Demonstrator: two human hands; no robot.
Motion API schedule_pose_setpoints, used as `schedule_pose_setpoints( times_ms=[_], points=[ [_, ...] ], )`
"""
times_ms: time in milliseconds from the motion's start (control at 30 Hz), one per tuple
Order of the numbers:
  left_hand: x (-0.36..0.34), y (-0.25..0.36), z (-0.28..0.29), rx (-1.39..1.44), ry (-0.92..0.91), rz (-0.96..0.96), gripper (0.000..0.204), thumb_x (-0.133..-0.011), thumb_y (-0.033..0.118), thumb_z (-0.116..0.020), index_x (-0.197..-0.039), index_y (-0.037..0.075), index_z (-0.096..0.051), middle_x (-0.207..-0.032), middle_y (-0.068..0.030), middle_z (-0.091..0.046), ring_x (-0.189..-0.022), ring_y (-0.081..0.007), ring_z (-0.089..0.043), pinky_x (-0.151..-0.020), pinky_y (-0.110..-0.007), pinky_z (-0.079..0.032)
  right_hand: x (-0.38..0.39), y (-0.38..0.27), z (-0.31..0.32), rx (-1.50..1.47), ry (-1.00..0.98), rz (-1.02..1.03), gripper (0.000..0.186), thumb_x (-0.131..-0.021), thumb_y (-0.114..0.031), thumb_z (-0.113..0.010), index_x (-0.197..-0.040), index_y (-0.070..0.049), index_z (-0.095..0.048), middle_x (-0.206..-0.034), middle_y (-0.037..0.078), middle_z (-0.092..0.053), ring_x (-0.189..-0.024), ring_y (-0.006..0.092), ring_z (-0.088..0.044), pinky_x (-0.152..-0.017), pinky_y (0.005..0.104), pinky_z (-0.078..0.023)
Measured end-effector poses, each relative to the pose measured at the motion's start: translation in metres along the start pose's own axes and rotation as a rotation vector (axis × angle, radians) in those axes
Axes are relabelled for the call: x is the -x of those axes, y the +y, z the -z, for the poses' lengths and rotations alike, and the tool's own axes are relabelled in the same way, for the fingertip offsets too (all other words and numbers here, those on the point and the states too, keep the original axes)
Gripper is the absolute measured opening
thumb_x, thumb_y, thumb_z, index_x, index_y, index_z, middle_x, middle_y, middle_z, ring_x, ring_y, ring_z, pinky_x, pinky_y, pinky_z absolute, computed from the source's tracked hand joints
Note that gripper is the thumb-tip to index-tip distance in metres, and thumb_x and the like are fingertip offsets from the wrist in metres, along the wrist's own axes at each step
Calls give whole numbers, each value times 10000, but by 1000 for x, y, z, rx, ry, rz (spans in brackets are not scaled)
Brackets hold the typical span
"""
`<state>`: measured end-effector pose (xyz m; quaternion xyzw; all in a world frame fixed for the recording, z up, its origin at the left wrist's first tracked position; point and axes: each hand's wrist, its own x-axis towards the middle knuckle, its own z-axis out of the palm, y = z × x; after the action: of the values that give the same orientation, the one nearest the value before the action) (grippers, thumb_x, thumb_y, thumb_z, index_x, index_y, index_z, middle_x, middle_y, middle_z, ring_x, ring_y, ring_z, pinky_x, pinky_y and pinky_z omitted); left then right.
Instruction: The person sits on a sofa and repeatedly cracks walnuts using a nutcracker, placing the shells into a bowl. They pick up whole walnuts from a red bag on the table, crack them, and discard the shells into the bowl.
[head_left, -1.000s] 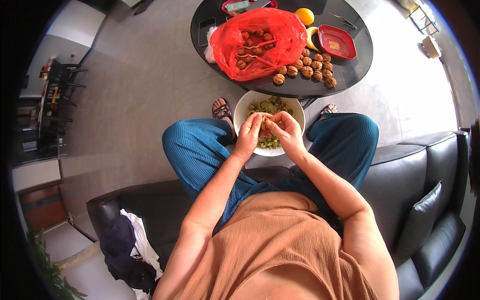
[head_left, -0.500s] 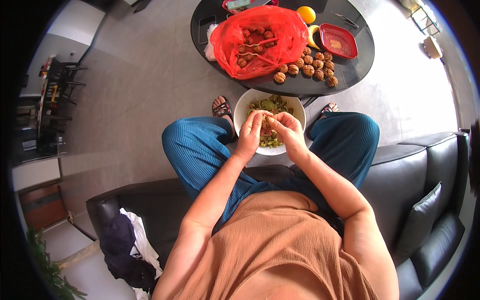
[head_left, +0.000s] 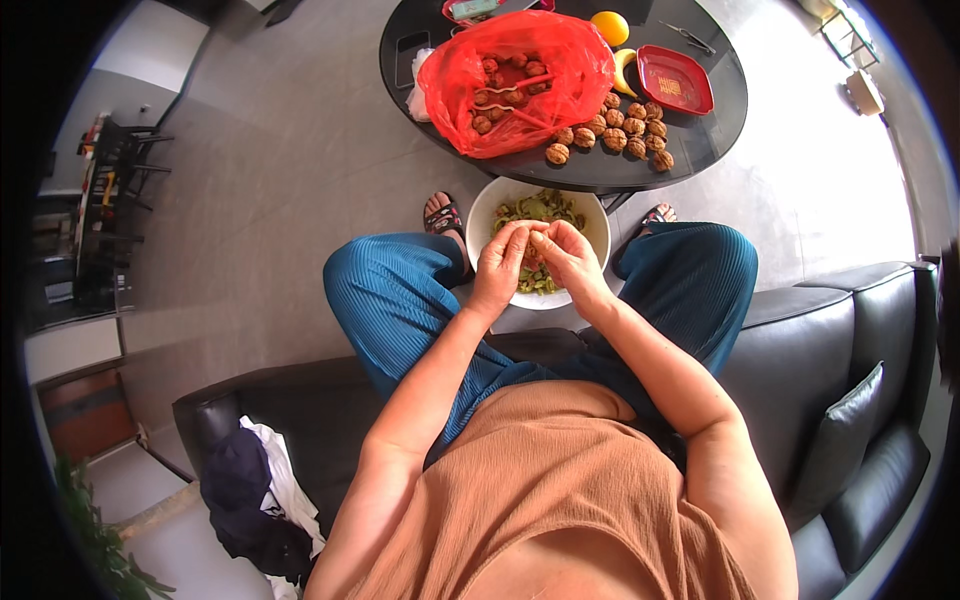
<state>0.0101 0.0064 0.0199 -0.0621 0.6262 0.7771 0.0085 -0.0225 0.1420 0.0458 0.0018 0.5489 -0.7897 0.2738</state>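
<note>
My left hand (head_left: 500,260) and my right hand (head_left: 568,260) meet over a white bowl (head_left: 481,215) on the floor between my feet, fingers pinched together round a small brown piece (head_left: 532,250), apparently walnut, mostly hidden by them. The bowl holds greenish-brown husks or scraps (head_left: 550,208). Beyond it, on a dark round table (head_left: 710,150), lie loose walnuts (head_left: 635,130) and an open red plastic bag (head_left: 450,90) with more walnuts inside.
The table also carries a red tray (head_left: 675,80), a banana (head_left: 620,70), an orange fruit (head_left: 609,29), scissors (head_left: 690,40) and a phone (head_left: 410,60). I sit on a black sofa (head_left: 800,340), with dark and white clothes (head_left: 250,500) at my left.
Both hands stay over the bowl; their fingertips have shifted slightly upward and closed more over the small piece, which shows less now. The things on the table keep their places.
</note>
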Motion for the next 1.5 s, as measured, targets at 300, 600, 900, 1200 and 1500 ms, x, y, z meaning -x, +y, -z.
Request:
schedule_pose_setpoints(
  times_ms=[300, 600, 900, 1200, 1500],
  points=[
    [1, -2, -3, 319, 58, 169, 258, -1043, 281, -437, -1069, 76, -591, -956, -17, -595, -815, -76, -566, -714, -232, -499, -5, 30, 1, 108, 76, 217, 125, -965, -114, -586, -894, -47, -508, -753, -20, -526, -633, 40, -484, -553, 199, -396],
    [2, 1, -9, 285, 53, 151, 239, -1049, 297, -416, -1098, 118, -567, -1005, 2, -579, -851, -73, -552, -758, -231, -483, 2, 27, -7, 389, 231, 413, 118, -910, -27, -620, -847, -10, -521, -705, 45, -565, -607, 86, -562, -563, 248, -470],
    [4, -3, -6, 434, 60, 160, 237, -1049, 302, -408, -1103, 113, -539, -989, -9, -566, -885, -89, -566, -800, -258, -489, 8, 12, -11, 746, 210, 633, 94, -854, 1, -622, -841, -6, -529, -760, 123, -542, -655, 276, -580, -596, 337, -468],
    [1, 4, 1, 598, 47, 133, 201, -1050, 269, -407, -1142, 123, -512, -985, -10, -562, -875, -93, -570, -798, -267, -497, 11, 1, -14, 814, 152, 709, 82, -856, -5, -612, -873, -10, -531, -781, 131, -517, -650, 299, -567, -577, 354, -454],
    [-4, 20, 6, 621, -54, 189, 215, -1044, 246, -402, -1125, 94, -531, -1045, -36, -571, -961, -148, -587, -896, -356, -493, 1, 7, -2, 397, 80, 429, 89, -925, -56, -592, -908, -11, -517, -737, 33, -503, -642, 70, -519, -552, 245, -419]
  ],
)
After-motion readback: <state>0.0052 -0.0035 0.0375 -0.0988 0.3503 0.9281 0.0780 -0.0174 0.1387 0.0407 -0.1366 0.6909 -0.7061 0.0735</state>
